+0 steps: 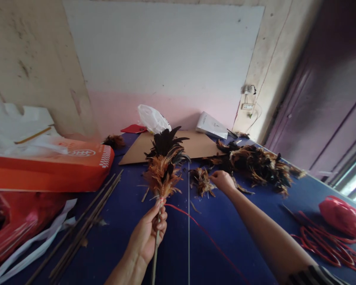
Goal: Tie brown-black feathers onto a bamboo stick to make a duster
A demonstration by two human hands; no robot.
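My left hand (150, 233) is wrapped around the thin stick (155, 257) of a feather duster (163, 170), just under its feathers. Black feathers crown the top, with brown ones below. A red string (201, 227) runs from the binding by my fingers across the table toward the lower right. My right hand (224, 181) reaches to a small pile of brown feathers (202, 182), fingers pinched at its right edge; the tips are partly hidden. Close behind that hand lies a large heap of black and brown feathers (255, 162).
Several bare sticks (89, 221) lie at left, beside an orange bag (77, 166) and red plastic (23, 225). Cardboard (133, 150) lies at the back of the blue table (225, 245), near a white plastic bag (154, 118). Coiled red cord (323, 241) and a pink bundle (344, 215) sit at right.
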